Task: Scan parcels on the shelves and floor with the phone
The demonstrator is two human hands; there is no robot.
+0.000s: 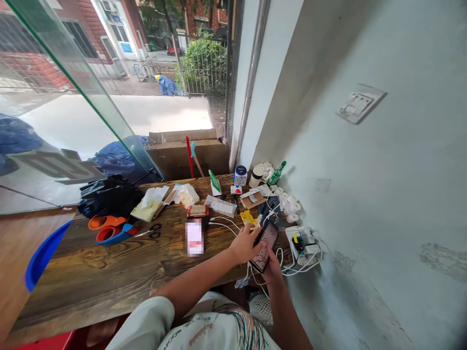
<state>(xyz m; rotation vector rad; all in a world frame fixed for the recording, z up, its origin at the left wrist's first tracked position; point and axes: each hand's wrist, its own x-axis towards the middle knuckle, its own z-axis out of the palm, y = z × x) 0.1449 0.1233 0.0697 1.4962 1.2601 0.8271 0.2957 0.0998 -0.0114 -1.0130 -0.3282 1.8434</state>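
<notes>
**Wooden surface point(109, 272), patterned phone point(268, 245) raised between two hands**

Right hand point(273, 269) has it: fingers gripping the lower right side, probably taking the weight! Left hand point(243, 245) rests fingers along the opposite edge, perhaps to steady it; whether they grip, I cannot tell. Just beyond those left fingertips, a yellow packet point(248, 217). Farther left of them, another phone point(194, 238) lies flat, lit screen upward, seemingly placed for easy reading.
</notes>
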